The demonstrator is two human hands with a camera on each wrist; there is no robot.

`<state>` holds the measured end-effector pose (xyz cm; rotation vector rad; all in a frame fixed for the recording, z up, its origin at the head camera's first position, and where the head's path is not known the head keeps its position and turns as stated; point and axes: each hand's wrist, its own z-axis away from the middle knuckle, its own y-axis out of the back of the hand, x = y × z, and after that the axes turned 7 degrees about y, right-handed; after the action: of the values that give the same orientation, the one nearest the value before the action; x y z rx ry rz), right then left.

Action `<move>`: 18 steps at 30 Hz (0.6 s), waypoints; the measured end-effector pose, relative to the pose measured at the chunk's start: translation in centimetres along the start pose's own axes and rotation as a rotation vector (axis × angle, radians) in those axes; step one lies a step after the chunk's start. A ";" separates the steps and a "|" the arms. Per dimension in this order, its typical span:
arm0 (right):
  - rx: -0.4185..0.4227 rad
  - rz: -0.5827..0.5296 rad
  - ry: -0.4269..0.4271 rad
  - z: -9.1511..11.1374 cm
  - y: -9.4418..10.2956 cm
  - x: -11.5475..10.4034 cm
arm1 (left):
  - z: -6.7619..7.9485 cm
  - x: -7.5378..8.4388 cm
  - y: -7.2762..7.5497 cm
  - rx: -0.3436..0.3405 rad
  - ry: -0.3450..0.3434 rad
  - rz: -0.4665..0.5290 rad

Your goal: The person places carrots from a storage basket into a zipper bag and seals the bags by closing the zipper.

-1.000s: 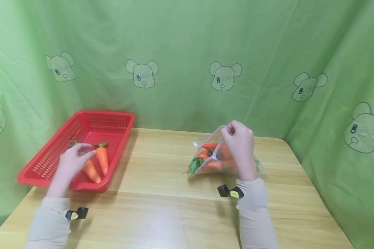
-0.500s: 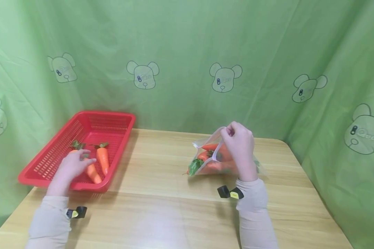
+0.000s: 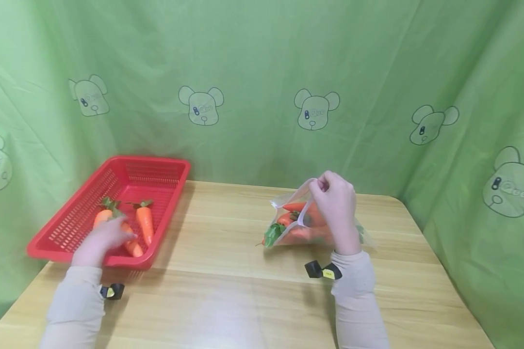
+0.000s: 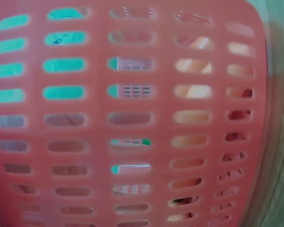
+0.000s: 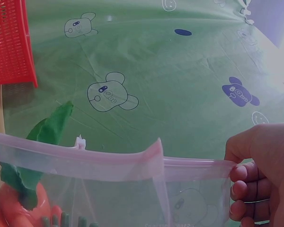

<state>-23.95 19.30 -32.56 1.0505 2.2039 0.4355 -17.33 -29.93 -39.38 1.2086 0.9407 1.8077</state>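
Observation:
In the head view, my left hand [image 3: 106, 235] is blurred over the carrots in the red plastic basket [image 3: 181, 194], its fingers loosely spread. Under the fingers lies a carrot [image 3: 133, 247], partly hidden. Left of it is another carrot [image 3: 101, 215], and a carrot [image 3: 145, 224] rests to the right. My right hand [image 3: 335, 206] pinches the upper rim of a see-through zip bag [image 3: 303, 237], keeping its mouth raised and parted. Inside the bag are several orange carrots with green leaves. The right wrist view shows the thumb and fingers pinching the bag's rim [image 5: 194, 161].
Both stand on a wooden table [image 3: 227, 252], the basket at the left and the bag right of centre. A green curtain [image 3: 253, 63] with bear heads hangs behind and at the sides. The left wrist view is filled by the slotted basket wall [image 4: 97, 106].
My left hand has come down and slightly towards me over the carrots, uncovering the left carrot's leaves. My right hand and the bag have stayed in place.

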 end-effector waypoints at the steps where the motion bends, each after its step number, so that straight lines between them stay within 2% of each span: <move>1: 0.001 0.000 0.000 0.0 0.0 0.0 | 0.0 0.0 0.0 -0.017 0.008 -0.007; 4: 0.006 0.002 0.001 0.0 0.0 0.0 | 0.1 0.2 0.2 -0.078 0.044 -0.010; 7: 0.006 0.003 0.004 -0.1 0.0 0.0 | 0.1 0.4 0.3 -0.097 0.050 -0.017; 13: 0.005 0.010 0.010 -0.1 0.0 0.0 | 0.1 0.4 0.3 -0.071 0.014 -0.032; 18: 0.006 0.017 0.022 0.0 0.0 0.2 | 0.0 0.3 0.2 -0.029 0.008 0.005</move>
<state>-24.06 19.40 -32.65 1.0733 2.2181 0.4499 -17.49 -29.78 -39.06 1.1881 0.9138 1.8253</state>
